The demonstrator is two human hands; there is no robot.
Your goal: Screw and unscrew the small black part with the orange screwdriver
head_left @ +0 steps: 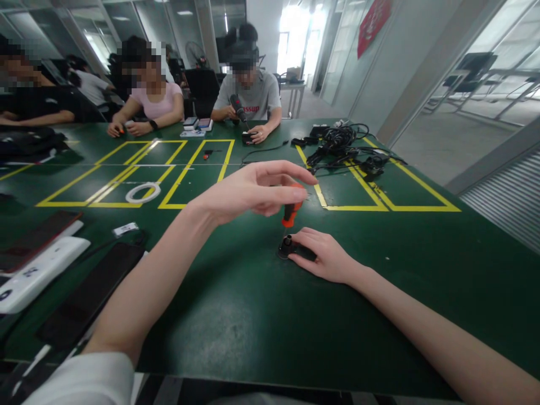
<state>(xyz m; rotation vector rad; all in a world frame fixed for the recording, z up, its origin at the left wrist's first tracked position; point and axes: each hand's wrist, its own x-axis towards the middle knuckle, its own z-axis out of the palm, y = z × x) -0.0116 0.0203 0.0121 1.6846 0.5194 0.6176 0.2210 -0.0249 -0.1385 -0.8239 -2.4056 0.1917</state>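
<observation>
My left hand [265,188] is closed on the handle of an orange and black screwdriver [289,214], its fingertips at the handle's upper end. The screwdriver stands nearly upright, shaft pointing down. Below it, a small black part [286,247] with a short round post rests on the green table. My right hand [327,253] pinches this black part from the right side and rests on the tabletop. Whether the screwdriver's tip touches the part is hard to make out.
A white power strip [46,275] and a black phone [93,292] lie at the left. A white tape ring [143,193] sits inside yellow tape lines. Tangled black cables [337,143] lie far right. Across the green table [236,315], a person [248,95] holds a power driver [239,108].
</observation>
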